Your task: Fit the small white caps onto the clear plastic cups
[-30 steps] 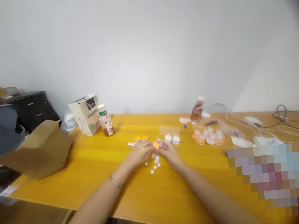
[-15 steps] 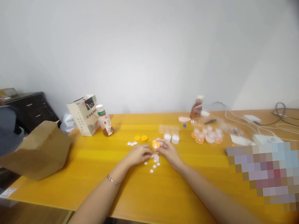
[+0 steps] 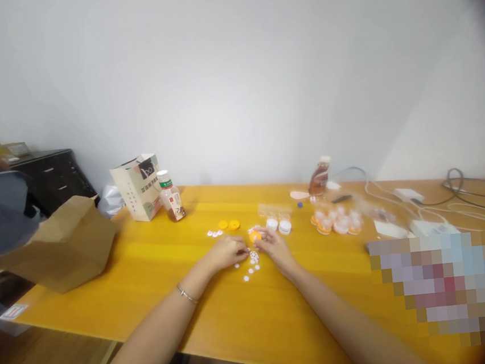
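Right hand pinching orange cap; left hand curled, grip unclear, over white discs mid-table. Risk: discs scattered by a brushing wrist.

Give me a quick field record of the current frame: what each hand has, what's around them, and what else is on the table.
right hand: holds a small orange cap in its fingers
left hand: fingertips beside the cap, over the white discs; grip unclear
near the hands: two yellow caps, two white cups
table: yellow wood
left side: brown paper bag, printed bag, drink bottle
right side: filled small pots, brown bottle, cables
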Action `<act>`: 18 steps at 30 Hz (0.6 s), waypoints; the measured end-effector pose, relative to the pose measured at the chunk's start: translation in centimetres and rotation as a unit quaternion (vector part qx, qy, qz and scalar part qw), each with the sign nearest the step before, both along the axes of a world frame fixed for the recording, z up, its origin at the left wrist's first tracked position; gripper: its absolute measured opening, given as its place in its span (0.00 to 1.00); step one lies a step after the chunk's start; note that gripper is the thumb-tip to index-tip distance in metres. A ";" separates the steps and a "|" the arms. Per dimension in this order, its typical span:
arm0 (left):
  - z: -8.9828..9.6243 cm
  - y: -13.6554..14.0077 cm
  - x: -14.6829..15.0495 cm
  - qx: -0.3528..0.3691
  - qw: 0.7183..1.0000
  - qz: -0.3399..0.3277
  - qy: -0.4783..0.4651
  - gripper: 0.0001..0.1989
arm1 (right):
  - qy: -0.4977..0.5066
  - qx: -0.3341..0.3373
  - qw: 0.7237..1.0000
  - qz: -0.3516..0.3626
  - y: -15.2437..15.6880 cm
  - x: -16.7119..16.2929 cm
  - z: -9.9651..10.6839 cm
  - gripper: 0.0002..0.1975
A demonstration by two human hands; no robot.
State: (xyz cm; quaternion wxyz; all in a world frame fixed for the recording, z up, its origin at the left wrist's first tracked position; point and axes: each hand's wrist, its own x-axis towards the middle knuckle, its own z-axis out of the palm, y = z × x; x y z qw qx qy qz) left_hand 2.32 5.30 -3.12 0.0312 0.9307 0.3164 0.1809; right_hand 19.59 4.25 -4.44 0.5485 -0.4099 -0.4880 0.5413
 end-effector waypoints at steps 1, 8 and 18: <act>0.0 0.0 0.0 0.013 1.000 0.001 0.011 0.08 | -0.005 0.006 1.000 -0.001 0.0 0.0 0.0 0.17; 0.0 0.2 0.0 0.075 0.996 0.036 0.029 0.07 | -0.051 0.036 0.998 0.010 -0.4 0.0 0.4 0.14; 0.9 -0.1 -0.5 0.201 0.974 0.031 -0.097 0.10 | -0.047 0.030 0.997 0.059 -1.2 -0.3 1.1 0.17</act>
